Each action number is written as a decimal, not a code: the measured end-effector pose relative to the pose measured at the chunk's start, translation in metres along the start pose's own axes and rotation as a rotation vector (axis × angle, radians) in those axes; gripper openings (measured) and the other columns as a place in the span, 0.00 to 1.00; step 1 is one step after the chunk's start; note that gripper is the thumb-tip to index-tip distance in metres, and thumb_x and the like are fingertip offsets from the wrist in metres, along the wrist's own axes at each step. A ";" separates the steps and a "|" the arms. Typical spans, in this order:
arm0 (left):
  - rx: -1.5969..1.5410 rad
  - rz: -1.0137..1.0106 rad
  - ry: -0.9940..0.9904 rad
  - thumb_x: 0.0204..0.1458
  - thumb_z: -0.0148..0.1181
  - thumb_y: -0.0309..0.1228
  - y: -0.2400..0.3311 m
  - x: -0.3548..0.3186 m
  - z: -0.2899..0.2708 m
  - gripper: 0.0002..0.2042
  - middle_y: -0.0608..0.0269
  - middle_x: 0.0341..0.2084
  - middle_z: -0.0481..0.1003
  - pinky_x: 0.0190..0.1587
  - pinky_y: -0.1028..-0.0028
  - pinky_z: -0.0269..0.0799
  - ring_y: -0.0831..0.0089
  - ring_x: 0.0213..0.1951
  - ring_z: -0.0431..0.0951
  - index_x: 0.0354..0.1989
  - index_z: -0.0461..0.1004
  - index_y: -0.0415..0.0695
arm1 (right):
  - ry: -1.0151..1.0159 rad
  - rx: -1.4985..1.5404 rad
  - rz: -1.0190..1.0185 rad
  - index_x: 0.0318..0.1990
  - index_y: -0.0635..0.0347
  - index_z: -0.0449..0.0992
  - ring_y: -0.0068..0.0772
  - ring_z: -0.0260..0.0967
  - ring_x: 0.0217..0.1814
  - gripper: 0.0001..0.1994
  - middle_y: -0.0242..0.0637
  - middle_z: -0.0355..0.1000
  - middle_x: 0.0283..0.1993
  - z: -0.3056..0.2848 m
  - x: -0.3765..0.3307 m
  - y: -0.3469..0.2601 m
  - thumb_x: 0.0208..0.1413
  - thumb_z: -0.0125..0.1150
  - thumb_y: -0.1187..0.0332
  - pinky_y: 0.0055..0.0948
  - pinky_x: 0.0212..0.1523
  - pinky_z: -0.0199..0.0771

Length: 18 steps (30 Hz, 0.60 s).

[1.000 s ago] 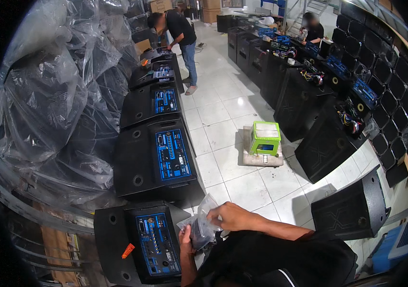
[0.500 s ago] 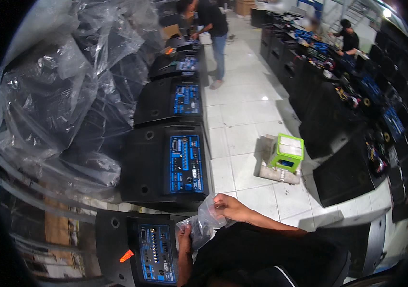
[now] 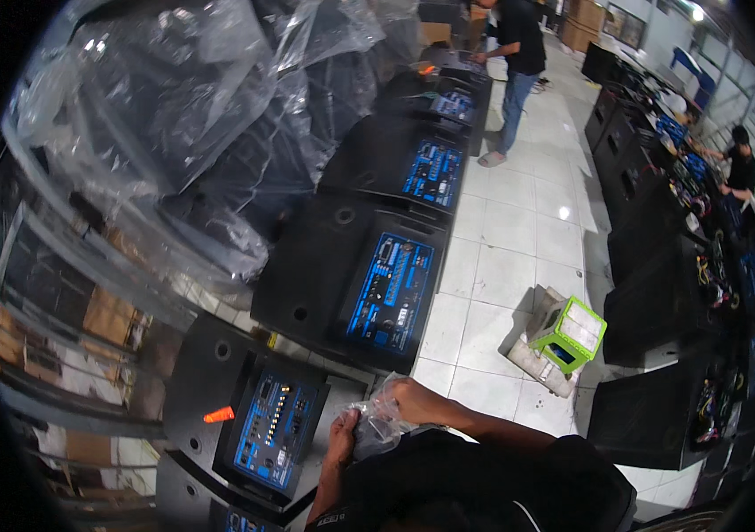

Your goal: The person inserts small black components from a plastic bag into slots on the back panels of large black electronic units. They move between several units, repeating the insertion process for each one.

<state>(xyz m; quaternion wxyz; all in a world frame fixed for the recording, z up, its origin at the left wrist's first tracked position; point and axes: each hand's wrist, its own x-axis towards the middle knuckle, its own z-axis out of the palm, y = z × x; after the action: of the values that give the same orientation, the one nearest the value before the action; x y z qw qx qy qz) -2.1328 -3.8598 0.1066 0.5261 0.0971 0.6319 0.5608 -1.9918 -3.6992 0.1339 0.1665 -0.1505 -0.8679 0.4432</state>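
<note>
A clear plastic bag [image 3: 376, 429] is held between my two hands close to my body. The fingers of my left hand [image 3: 340, 436] are closed on the bag's left edge. My right hand [image 3: 420, 402] grips its upper right part, fingers curled. What the bag contains, if anything, I cannot make out. Left of my hands lies a black speaker cabinet [image 3: 205, 368] with a blue control panel [image 3: 276, 428]. An orange object [image 3: 218, 414], perhaps a cutter, rests on that cabinet beside the panel.
More black cabinets [image 3: 307, 266] with blue panels run ahead in a row. Plastic sheeting [image 3: 165, 106] covers a stack at left. A green stool [image 3: 572, 332] stands on the floor at right, before another cabinet row [image 3: 648, 412]. Two people [image 3: 519, 53] [image 3: 739, 168] work farther off.
My view has turned left, so the scene has shifted right and tilted. Both hands still hold the bag, now drawn closer together, and the bag looks more bunched.
</note>
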 end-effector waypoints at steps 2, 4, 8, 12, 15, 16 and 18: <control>-0.056 0.022 0.034 0.56 0.51 0.43 -0.003 -0.004 -0.020 0.15 0.68 0.30 0.73 0.38 0.76 0.66 0.79 0.33 0.71 0.36 0.73 0.43 | 0.029 0.066 -0.037 0.34 0.61 0.77 0.46 0.72 0.36 0.11 0.46 0.73 0.32 0.007 0.010 -0.014 0.43 0.65 0.67 0.36 0.37 0.71; -0.139 0.023 0.059 0.57 0.49 0.44 -0.001 -0.011 -0.038 0.16 0.68 0.28 0.73 0.37 0.77 0.66 0.79 0.31 0.71 0.36 0.74 0.43 | 0.042 0.090 -0.007 0.37 0.62 0.76 0.45 0.72 0.39 0.14 0.47 0.73 0.36 0.017 0.015 -0.032 0.42 0.66 0.66 0.36 0.40 0.71; -0.196 0.064 0.034 0.57 0.48 0.44 -0.030 -0.013 -0.105 0.16 0.67 0.28 0.73 0.34 0.75 0.67 0.77 0.29 0.72 0.34 0.73 0.44 | -0.107 -0.007 0.090 0.44 0.62 0.73 0.46 0.71 0.43 0.22 0.49 0.72 0.40 0.064 0.029 -0.070 0.42 0.68 0.61 0.36 0.43 0.70; -0.200 0.080 0.110 0.57 0.48 0.44 -0.057 -0.033 -0.174 0.16 0.67 0.28 0.74 0.35 0.76 0.67 0.79 0.29 0.71 0.35 0.74 0.43 | -0.265 -0.032 0.192 0.45 0.62 0.70 0.46 0.70 0.45 0.26 0.49 0.72 0.40 0.110 0.052 -0.124 0.43 0.68 0.55 0.37 0.44 0.69; -0.301 0.037 0.095 0.57 0.49 0.45 -0.064 -0.060 -0.214 0.17 0.66 0.29 0.75 0.36 0.77 0.68 0.78 0.30 0.73 0.36 0.74 0.41 | -0.414 0.026 0.158 0.45 0.61 0.69 0.44 0.70 0.45 0.23 0.45 0.72 0.42 0.154 0.056 -0.143 0.50 0.61 0.51 0.37 0.45 0.68; -0.309 0.028 0.064 0.57 0.49 0.45 -0.062 -0.070 -0.227 0.17 0.66 0.29 0.75 0.35 0.76 0.69 0.78 0.29 0.73 0.36 0.74 0.41 | -0.533 0.054 0.175 0.47 0.59 0.69 0.44 0.70 0.45 0.23 0.44 0.72 0.43 0.163 0.060 -0.157 0.52 0.58 0.51 0.37 0.45 0.68; -0.350 0.002 0.002 0.57 0.49 0.44 -0.053 -0.092 -0.242 0.17 0.65 0.29 0.75 0.34 0.76 0.71 0.77 0.29 0.74 0.37 0.74 0.41 | -0.530 0.055 -0.050 0.52 0.54 0.66 0.43 0.70 0.45 0.21 0.42 0.71 0.44 0.190 0.055 -0.156 0.58 0.49 0.52 0.38 0.46 0.68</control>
<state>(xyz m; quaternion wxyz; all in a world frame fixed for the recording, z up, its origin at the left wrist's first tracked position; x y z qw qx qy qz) -2.2562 -4.0909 0.0705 0.5337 0.0040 0.5252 0.6628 -2.1395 -3.9009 0.1659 -0.0516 -0.0033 -0.8723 0.4862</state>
